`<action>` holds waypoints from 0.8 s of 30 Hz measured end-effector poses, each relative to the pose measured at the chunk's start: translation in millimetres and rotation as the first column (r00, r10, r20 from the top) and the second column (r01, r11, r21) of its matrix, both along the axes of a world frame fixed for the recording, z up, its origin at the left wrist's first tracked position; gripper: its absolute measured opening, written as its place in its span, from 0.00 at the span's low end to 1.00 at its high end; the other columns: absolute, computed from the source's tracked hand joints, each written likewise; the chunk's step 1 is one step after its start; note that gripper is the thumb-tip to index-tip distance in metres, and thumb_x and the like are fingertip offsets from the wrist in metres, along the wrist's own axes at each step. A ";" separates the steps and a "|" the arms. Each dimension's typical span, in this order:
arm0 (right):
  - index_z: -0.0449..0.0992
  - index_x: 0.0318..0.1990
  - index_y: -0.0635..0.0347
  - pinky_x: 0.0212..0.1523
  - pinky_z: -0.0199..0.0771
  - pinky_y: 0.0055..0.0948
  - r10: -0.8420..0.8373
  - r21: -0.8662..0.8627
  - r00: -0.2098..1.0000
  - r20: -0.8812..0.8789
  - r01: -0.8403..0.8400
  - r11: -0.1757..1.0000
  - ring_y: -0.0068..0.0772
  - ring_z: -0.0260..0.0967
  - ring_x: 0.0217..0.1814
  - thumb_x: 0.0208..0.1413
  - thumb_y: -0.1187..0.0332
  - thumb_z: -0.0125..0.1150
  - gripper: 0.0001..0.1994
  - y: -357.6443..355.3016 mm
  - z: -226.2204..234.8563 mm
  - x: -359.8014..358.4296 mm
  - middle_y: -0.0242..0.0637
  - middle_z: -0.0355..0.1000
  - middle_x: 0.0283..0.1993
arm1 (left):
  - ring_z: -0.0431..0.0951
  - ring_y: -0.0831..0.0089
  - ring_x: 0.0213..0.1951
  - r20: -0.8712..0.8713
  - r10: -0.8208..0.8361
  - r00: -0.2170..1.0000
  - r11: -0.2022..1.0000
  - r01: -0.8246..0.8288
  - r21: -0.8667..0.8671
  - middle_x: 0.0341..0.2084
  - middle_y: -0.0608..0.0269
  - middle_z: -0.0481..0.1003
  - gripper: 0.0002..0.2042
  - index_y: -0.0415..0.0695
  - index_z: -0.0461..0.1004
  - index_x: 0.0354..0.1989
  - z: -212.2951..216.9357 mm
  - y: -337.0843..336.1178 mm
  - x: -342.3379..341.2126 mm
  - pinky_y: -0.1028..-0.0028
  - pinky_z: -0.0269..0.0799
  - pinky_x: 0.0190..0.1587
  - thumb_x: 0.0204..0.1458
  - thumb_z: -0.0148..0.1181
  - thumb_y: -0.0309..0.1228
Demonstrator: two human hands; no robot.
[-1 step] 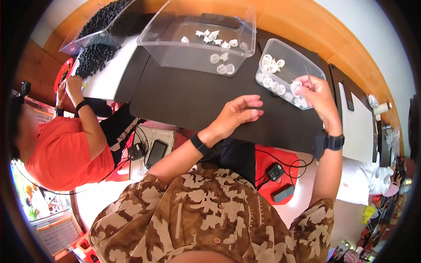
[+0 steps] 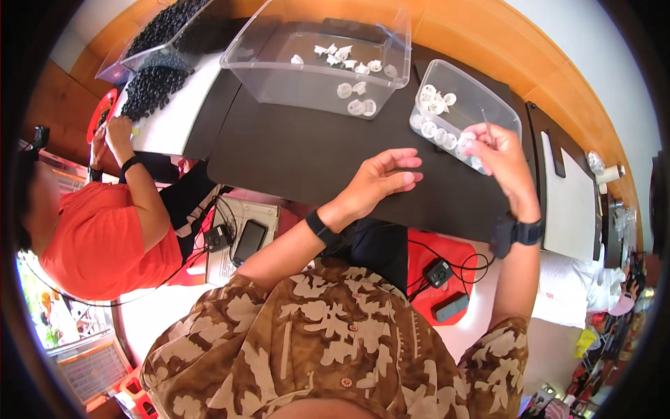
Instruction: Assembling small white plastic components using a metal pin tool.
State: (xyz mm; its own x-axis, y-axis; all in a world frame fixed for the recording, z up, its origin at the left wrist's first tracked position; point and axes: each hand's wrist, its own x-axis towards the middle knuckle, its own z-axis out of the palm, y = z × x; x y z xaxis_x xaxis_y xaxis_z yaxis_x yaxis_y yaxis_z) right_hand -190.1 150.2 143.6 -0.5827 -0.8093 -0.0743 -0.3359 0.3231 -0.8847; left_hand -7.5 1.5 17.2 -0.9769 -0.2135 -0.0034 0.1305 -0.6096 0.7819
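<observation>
My right hand (image 2: pixel 508 162) pinches a small white plastic round part (image 2: pixel 466 140) at the near side of a small clear plastic box (image 2: pixel 466 82). A thin pointed tool (image 2: pixel 486 116) sticks up from the same fingers; its kind is hard to make out. Several similar white parts (image 2: pixel 434 103) lie inside that box. My left hand (image 2: pixel 380 180) hovers over the dark table (image 2: pixel 293 150), palm turned inward, fingers apart and holding nothing. Beyond it stands a large clear plastic box (image 2: pixel 307 80) with several white parts (image 2: pixel 342 54) scattered on its bottom.
To the left, a co-worker in a red shirt (image 2: pixel 115 237) handles things beside a pile of small black pieces (image 2: pixel 153 91) on a white board (image 2: pixel 185 105). A red stool (image 2: pixel 453 251) with a cable and small black devices is below the table's edge. A phone (image 2: pixel 556 155) lies at the right.
My right hand has shifted slightly left and toward me, with the white part still in its fingers. My left hand has barely moved.
</observation>
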 end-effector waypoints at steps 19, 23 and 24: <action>0.76 0.40 0.65 0.18 0.56 0.12 -0.003 -0.203 0.983 0.186 0.042 0.978 0.11 0.64 0.25 0.57 0.72 0.59 0.07 -16.2 -83.6 58.1 0.31 0.74 0.29 | 0.75 0.72 0.48 -0.024 0.110 0.994 0.992 -0.109 0.057 0.45 0.59 0.75 0.15 0.38 0.71 0.51 -13.2 -0.5 -8.8 0.73 0.73 0.51 0.54 0.58 0.22; 0.76 0.40 0.66 0.22 0.62 0.14 0.000 -0.157 0.992 0.127 0.020 0.987 0.13 0.67 0.28 0.57 0.73 0.58 0.06 -18.6 -73.9 59.1 0.31 0.75 0.30 | 0.75 0.72 0.47 -0.016 0.067 0.998 0.996 -0.066 0.057 0.46 0.59 0.75 0.14 0.39 0.71 0.51 -12.6 -1.4 -7.5 0.72 0.72 0.52 0.55 0.58 0.23; 0.76 0.40 0.66 0.22 0.62 0.14 0.001 -0.156 0.992 0.127 0.019 0.988 0.13 0.67 0.28 0.57 0.73 0.58 0.06 -20.9 -72.8 62.2 0.31 0.75 0.30 | 0.76 0.72 0.47 -0.016 0.083 0.996 0.994 -0.082 0.073 0.45 0.59 0.75 0.14 0.39 0.71 0.51 -13.0 -0.1 -8.1 0.72 0.72 0.52 0.55 0.58 0.23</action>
State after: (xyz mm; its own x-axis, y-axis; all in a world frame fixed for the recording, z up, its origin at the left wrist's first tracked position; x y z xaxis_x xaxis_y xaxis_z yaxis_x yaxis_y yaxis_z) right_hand -127.9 129.3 70.8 -0.5843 -0.8113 -0.0206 -0.2157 0.1797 -0.9598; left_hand -15.6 1.4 4.3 -0.9561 -0.2931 -0.0031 0.1973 -0.6511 0.7329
